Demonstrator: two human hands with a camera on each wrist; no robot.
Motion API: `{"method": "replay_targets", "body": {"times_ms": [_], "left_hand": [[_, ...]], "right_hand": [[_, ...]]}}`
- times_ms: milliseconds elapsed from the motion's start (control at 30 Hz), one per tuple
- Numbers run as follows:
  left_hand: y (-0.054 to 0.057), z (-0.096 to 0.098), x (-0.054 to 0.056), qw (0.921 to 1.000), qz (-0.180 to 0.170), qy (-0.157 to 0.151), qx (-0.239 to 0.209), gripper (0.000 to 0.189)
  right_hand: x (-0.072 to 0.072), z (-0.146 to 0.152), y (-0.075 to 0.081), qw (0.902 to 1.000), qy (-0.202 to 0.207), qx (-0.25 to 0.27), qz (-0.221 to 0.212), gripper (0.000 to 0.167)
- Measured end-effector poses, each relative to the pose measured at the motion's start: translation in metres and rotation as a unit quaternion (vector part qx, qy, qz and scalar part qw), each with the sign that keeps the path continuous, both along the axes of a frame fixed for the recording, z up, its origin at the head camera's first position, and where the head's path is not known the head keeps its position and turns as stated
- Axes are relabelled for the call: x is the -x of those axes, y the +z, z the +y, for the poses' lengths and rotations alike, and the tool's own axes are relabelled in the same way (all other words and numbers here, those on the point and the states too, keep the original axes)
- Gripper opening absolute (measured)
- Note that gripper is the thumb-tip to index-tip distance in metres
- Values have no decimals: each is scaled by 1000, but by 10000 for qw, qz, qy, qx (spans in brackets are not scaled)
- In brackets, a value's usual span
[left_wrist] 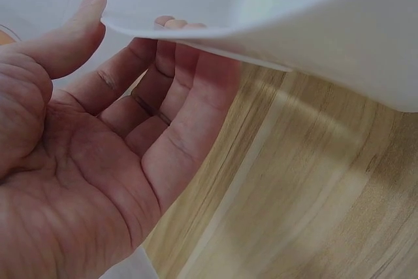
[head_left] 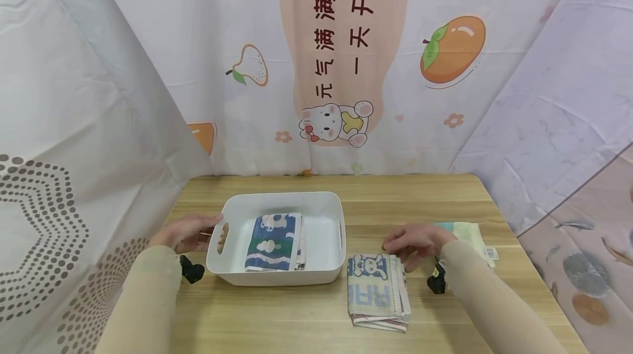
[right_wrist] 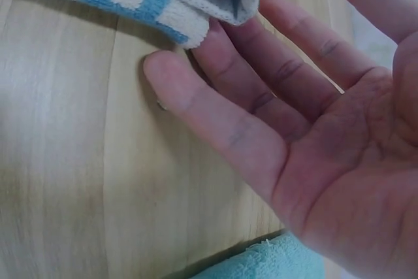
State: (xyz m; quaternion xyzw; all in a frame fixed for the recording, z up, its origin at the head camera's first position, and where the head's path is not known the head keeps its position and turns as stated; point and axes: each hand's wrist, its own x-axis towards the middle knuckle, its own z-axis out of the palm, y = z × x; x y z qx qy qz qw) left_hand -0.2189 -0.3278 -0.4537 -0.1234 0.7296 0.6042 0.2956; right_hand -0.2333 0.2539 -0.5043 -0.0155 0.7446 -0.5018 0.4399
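Observation:
A white plastic storage bin (head_left: 277, 278) stands on the table, with a folded blue and green patterned towel (head_left: 271, 244) inside. At its left end my left hand (head_left: 190, 231) holds the handle; fingers go through the slot and the thumb is by the rim. The left wrist view shows those fingers (left_wrist: 189, 109) bent up under the bin's edge. To the right of the bin lies a folded beige and blue towel (head_left: 372, 291) with a bear design. My right hand (head_left: 414, 239) is at its far right corner, the fingers (right_wrist: 215, 119) extended with tips at the folded layers.
A pale yellow and teal towel (head_left: 468, 236) with a white tag lies behind the right wrist. The wooden table (head_left: 277, 321) is backed by a printed curtain (head_left: 237, 123), with more hanging cloth on both sides.

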Motion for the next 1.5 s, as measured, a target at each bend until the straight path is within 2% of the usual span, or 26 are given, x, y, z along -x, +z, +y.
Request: {"method": "replay_targets", "body": {"times_ms": [333, 567, 967, 1233, 1500], "left_hand": [[0, 0, -1, 10000, 0, -8, -45, 55], [0, 0, -1, 10000, -17, -15, -64, 56], [2, 1, -3, 10000, -29, -33, -1, 57], [2, 1, -3, 10000, -69, -9, -12, 58], [2, 0, -3, 9999, -87, 41, -66, 58]], "right_hand": [[-6, -5, 6, 9997, 219, -55, 87, 31], [-10, -7, 8, 9977, 448, -248, 437, 33], [-15, -9, 1, 9922, 677, -538, 900, 23], [-16, -12, -3, 9890, 706, -788, 1031, 19], [-17, -16, -1, 9874, 815, -764, 1119, 18]]}}
